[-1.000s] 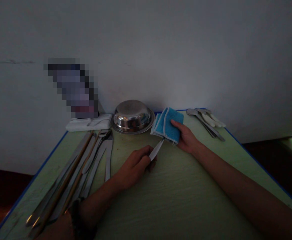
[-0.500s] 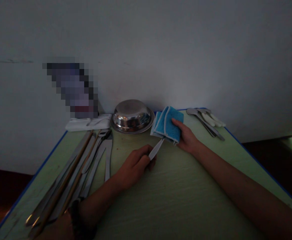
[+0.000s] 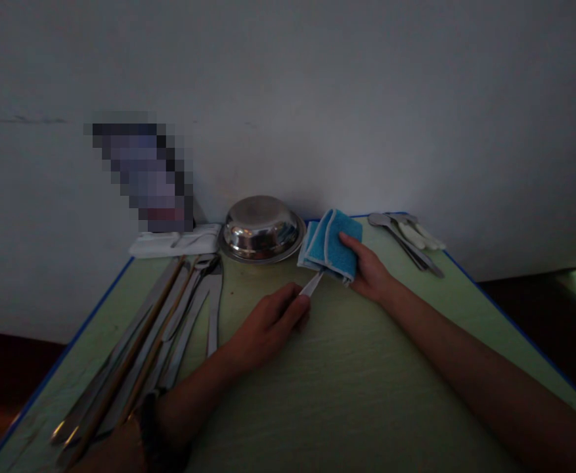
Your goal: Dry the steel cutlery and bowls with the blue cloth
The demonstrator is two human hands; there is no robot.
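My left hand is closed around the pale handle of a utensil. The utensil's far end is inside a folded blue cloth with white edging, so its kind is hidden. My right hand grips that cloth from the right side, thumb on top, fingers mostly behind it. Both hands are above the middle of the green table, with the cloth just right of an upturned steel bowl.
Long metal utensils and wooden sticks lie along the left. Spoons and white-handled cutlery lie at the back right. A white item sits below a blurred-out object by the wall. The table has a blue edge.
My left hand has shifted slightly up along the handle toward the cloth, so less of the handle shows. The right hand and cloth are almost unchanged.
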